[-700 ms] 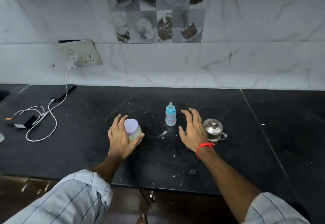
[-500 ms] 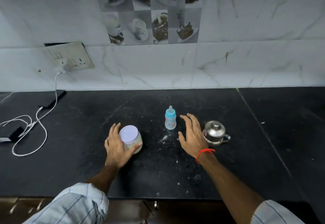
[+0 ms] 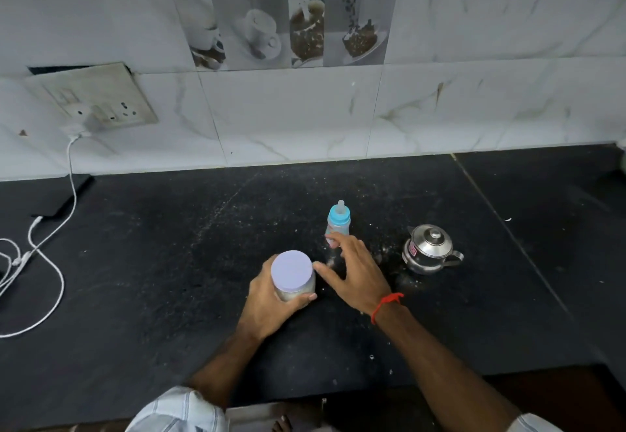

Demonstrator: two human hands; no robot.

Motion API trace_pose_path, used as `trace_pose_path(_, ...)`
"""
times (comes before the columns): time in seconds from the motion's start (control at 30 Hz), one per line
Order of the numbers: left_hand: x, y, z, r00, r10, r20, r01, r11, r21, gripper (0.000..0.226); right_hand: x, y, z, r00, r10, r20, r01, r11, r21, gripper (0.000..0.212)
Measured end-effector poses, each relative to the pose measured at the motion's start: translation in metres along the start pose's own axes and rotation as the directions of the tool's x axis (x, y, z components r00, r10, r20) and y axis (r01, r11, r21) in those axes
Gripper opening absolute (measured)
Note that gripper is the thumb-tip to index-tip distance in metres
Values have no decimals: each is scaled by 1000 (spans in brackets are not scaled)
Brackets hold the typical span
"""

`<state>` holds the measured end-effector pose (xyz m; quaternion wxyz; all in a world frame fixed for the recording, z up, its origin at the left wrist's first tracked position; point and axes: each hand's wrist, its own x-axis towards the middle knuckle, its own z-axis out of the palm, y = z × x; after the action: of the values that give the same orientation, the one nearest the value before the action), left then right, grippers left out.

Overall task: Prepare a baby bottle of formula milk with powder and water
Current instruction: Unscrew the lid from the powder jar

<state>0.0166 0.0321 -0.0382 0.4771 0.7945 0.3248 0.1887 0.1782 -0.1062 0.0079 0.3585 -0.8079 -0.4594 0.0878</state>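
Nothing is mixed yet, I judge: my left hand (image 3: 271,302) grips the lidded powder jar (image 3: 293,275) just in front of the capped baby bottle (image 3: 338,223); my right hand (image 3: 355,270) reaches beside it, fingers loose; the steel pot (image 3: 428,249) stands right of the bottle.

A black speckled tabletop (image 3: 135,296) ran along a wall (image 3: 508,58) of white marbled tiles, lit dimly and evenly. A band of picture tiles (image 3: 288,28) showing cups and desserts sat high in the middle. At the left a socket plate (image 3: 95,96) hung askew, with a white cable (image 3: 50,262) trailing from a plug onto the tabletop.
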Motion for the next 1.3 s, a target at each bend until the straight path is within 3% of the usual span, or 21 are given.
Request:
trace_pose_path(0.1, 3, 3, 13, 996, 38, 76, -37, 999, -13, 98, -2, -12, 5, 994, -14, 104, 14, 1000, 5, 78)
trace_pose_path(0.27, 4, 7, 20, 995, 44, 93, -41, 999, -35, 95, 1, -13, 7, 966, -44, 253, 87, 983, -163, 95)
trace_pose_path(0.47, 4, 5, 24, 993, 35, 109, -31, 999, -38, 91, 11, -15, 9, 935, -110, 336, 225, 919, -323, 89)
trace_pose_path(0.67, 7, 4, 21, 993, 11, 113, -10, 1000, -14, 90, 20, -18, 9, 905, -146, 400, 273, 920, -282, 73)
trace_pose_path(1.0, 9, 6, 20, 997, -27, 74, 27, 1000, -3, 94, 51, -14, -5, 741, -255, 621, 483, 846, -228, 72)
trace_pose_path(1.17, 6, 11, 23, 996, 18, 93, -19, 1000, 9, 87, 42, -20, -3, 808, -169, 565, 407, 853, -327, 65)
trace_pose_path(1.3, -2, 18, 40, 1000, 10, 12, -10, 1000, 6, 87, 22, -28, 19, 924, -89, 371, 270, 840, -470, 62)
